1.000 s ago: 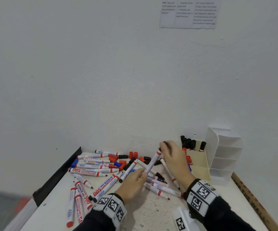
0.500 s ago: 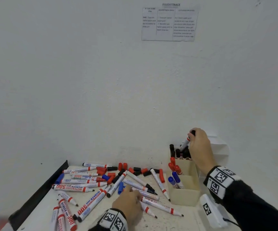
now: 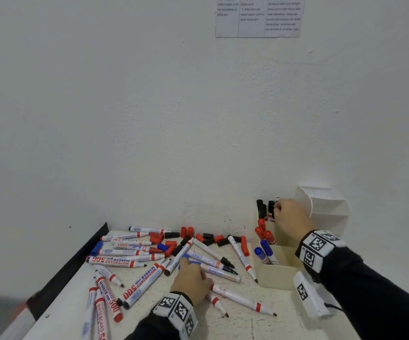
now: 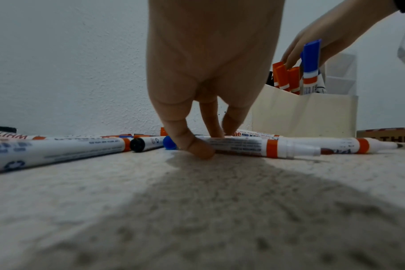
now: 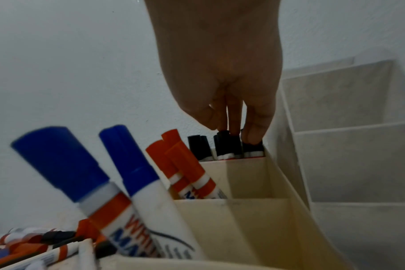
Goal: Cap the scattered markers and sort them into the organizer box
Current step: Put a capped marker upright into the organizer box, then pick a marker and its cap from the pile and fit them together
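Observation:
Many whiteboard markers lie scattered on the pale table, most uncapped, with loose red caps and black caps near the wall. My left hand pinches one uncapped marker with a blue end that lies on the table, thumb in front and fingers behind. The cream organizer box holds blue-capped markers in front, red-capped markers in the middle and black-capped markers at the back. My right hand pinches the top of a black-capped marker standing in the back compartment.
A white stepped organizer stands behind the box against the wall. A dark strip edges the table's left side. A small white tagged device lies at the right, near my right wrist. A printed sheet hangs on the wall.
My right hand carried a black-capped marker from the pile up to the box and lowered it into the back compartment. My left hand stayed on the pile.

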{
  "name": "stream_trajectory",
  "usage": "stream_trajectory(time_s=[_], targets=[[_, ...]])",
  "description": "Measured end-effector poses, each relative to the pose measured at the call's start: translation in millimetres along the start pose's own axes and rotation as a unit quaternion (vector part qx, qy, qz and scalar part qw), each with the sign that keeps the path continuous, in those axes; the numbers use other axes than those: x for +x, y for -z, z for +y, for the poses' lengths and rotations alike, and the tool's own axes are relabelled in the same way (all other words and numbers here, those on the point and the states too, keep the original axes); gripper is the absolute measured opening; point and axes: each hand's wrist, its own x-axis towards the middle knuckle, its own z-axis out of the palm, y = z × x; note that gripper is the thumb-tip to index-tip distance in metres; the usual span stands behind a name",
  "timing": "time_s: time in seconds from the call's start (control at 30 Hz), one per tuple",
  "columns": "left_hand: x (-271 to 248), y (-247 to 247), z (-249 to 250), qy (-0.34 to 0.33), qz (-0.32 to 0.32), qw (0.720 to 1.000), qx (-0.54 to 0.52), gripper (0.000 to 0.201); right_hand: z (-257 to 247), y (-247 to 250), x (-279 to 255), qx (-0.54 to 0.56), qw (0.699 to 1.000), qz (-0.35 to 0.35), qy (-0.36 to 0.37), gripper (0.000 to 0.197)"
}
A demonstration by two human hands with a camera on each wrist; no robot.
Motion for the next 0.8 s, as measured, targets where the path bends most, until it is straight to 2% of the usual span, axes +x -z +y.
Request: stream_trajectory(time_s=[0.03,0.1,0.23,0.3,0.37,0.43,0.53,0.63,0.7,0.8], targets=[[-0.6,0.3,0.0,0.004,-0.007,1.0,0.012,0.025,-0.5,-1.3,-2.7,-0.006,1.0,-0.018,-0.012,0.027],[-1.9,1.9,0.1,0.011,-0.024,0.999,0.042,0.028,-2.0,-1.5,-7.2,-0.002,1.0,-0.012,-0.007,0.028],[-4.3,4.4,-1.3,0.005,-0.038,0.99,0.136,0.031,-24.8,9.6,-21.1,0.07,0.991,0.1,0.063,0.02],[-7.0,6.6,-3.3,-0.011,-0.031,0.981,0.192,0.029,-45.8,18.4,-30.1,0.111,0.982,0.113,0.1,0.014],[-9.2,10.4,-7.7,-0.022,-0.03,0.975,0.221,0.03,-69.2,24.5,-39.9,0.154,0.978,0.067,0.126,0.01],[-12.0,15.6,-13.8,-0.023,-0.04,0.976,0.213,0.032,-89.9,25.0,-48.8,0.14,0.981,-0.01,0.134,0.012],[-16.7,24.1,-22.6,-0.017,-0.042,0.983,0.177,0.032,-109.6,11.6,-63.8,0.052,0.976,-0.173,0.119,0.018],[-22.8,33.3,-28.2,0.002,-0.029,0.989,0.146,0.03,-107.6,-20.8,-84.1,-0.106,0.939,-0.298,0.132,0.027],[-27.3,37.2,-31.8,0.008,-0.025,0.992,0.123,0.031,-93.5,-46.4,-97.0,-0.193,0.917,-0.327,0.119,0.033],[-30.7,40.2,-37.2,0.008,-0.014,0.996,0.092,0.031,-71.1,-74.1,-108.6,-0.26,0.91,-0.31,0.092,0.043]])
